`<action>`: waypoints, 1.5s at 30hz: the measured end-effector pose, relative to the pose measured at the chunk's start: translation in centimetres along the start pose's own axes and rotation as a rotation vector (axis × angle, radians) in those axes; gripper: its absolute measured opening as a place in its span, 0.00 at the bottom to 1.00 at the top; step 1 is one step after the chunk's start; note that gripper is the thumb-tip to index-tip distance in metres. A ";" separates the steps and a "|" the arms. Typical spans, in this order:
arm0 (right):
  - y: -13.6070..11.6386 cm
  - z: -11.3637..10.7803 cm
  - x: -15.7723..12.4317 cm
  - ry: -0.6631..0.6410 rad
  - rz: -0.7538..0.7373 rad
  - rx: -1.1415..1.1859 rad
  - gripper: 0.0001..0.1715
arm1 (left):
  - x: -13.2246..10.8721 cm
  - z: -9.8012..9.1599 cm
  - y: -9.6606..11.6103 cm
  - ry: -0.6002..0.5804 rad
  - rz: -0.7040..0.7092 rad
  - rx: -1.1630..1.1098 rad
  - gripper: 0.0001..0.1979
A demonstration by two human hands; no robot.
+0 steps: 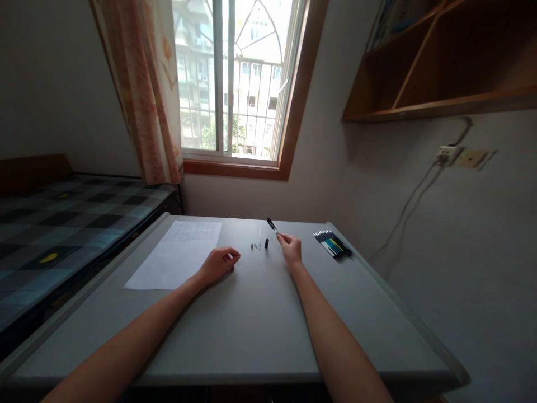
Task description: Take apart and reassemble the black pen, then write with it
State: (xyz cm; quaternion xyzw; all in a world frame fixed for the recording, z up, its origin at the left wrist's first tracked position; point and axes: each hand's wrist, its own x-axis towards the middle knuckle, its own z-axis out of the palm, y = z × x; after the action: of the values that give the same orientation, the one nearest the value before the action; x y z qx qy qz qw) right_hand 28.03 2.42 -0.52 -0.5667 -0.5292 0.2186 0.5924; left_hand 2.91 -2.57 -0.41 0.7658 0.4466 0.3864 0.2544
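Observation:
My right hand (290,249) is closed round a pen part (272,225) with a black end and a lighter section, held tilted above the table. My left hand (218,263) rests loosely curled on the table beside the paper, with a gap between its fingers and nothing visible in it. Between the hands a black pen cap (266,244) stands on the table. A thin pen refill (260,239) lies left of the cap, and two tiny pale parts (254,246) are nearer my left hand.
A printed sheet of paper (176,254) lies on the left of the grey table (243,336). On the right is a row of dark pens (333,246) with a coloured label. A checked bed (104,207) stands left; wall and hanging cables (403,215) are right.

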 end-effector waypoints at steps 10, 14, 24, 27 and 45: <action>0.7 -1.1 -0.7 -0.145 0.054 -0.582 0.13 | 0.0 0.0 0.2 -0.005 0.013 0.016 0.11; 0.4 -1.2 -0.9 -0.164 0.045 -0.664 0.13 | 0.0 -0.1 0.2 -0.005 0.009 0.026 0.11; -0.4 -1.2 -1.4 -0.203 0.017 -0.832 0.13 | 0.0 0.0 0.0 -0.008 0.015 0.024 0.11; -0.7 -1.1 -1.5 -0.223 0.030 -0.860 0.14 | 0.1 0.0 0.0 -0.014 0.014 0.037 0.11; -2.4 -1.5 -1.8 -0.243 0.080 -1.009 0.12 | 0.0 0.0 0.0 -0.016 0.017 0.047 0.11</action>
State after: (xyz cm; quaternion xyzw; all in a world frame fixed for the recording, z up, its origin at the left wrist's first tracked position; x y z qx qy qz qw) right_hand 27.88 -0.42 1.27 -0.7722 -0.6115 0.0229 0.1709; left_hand 2.93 -2.53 -0.44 0.7785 0.4469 0.3716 0.2368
